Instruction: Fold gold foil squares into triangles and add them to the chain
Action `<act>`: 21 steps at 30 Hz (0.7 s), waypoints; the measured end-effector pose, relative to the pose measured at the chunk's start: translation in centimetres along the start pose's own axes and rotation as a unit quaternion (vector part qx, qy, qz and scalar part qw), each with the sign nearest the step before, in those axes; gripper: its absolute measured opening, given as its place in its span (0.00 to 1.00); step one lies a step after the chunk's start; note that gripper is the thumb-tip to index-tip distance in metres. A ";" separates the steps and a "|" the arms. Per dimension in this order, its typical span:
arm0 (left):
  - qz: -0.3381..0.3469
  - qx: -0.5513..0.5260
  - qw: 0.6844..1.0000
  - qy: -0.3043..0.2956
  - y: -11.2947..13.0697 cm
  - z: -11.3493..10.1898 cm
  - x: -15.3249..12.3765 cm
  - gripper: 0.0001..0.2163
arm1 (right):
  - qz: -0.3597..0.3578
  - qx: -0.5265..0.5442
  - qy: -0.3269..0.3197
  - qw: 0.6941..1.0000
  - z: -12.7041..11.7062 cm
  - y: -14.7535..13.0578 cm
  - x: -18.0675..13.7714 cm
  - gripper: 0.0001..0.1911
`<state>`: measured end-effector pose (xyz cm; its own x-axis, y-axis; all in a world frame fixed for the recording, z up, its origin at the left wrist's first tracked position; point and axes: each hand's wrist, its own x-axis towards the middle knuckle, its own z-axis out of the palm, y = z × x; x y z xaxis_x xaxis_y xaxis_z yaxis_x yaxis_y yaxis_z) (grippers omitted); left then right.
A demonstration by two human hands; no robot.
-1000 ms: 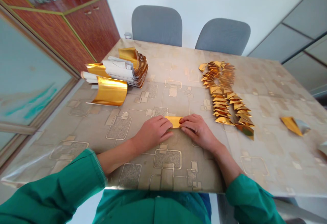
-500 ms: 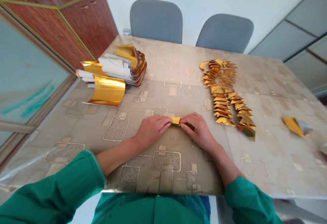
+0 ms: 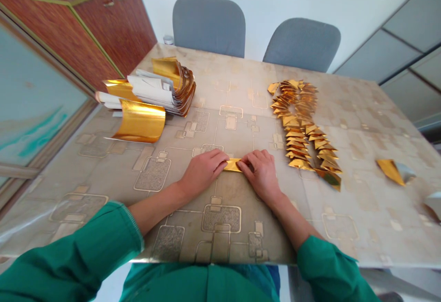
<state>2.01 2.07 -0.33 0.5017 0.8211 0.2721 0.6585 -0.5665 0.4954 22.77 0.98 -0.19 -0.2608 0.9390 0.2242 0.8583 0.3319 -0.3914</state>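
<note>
Between my two hands lies a narrow folded strip of gold foil paper [image 3: 233,164], low against the table. My left hand [image 3: 206,170] pinches its left end, with thumb and fingers pressed together. At the other end my right hand [image 3: 261,171] grips the strip, its fingers bent over the foil. Both ends are partly hidden under the fingertips. To the right of my hands stand rows of folded gold paper pieces [image 3: 296,141], nested closely into one another. On the left is a stack of gold and white foil sheets [image 3: 155,88], with a curled gold sheet [image 3: 139,120] in front.
A patterned cover lies over the table [image 3: 220,228]. Toward the right edge rest a loose gold and silver paper piece [image 3: 392,172] and another partly cut-off piece [image 3: 434,204]. Two grey chairs [image 3: 208,25] stand behind the table, and a wooden cabinet [image 3: 113,26] at back left.
The strip now looks flatter, its gold face turned up where a dark green reflection showed along its front edge. My hands stay at its two ends, and the whole view has shifted slightly.
</note>
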 end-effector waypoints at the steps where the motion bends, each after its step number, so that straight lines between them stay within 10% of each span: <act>1: 0.000 0.003 1.000 0.000 0.0 0.1 0.0 0.07 | 0.000 -0.009 -0.001 1.000 0.0 0.0 0.0 0.10; 21: 0.047 0.140 0.989 0.026 0.4 -0.1 -0.1 0.08 | -0.013 -0.098 0.026 0.995 0.4 -0.4 0.5 0.14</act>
<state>2.16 1.81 -0.07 0.5435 0.7625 0.3511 0.7432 -0.6315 0.2211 22.11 1.32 -0.22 -0.2658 0.9224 0.2803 0.9226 0.3278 -0.2036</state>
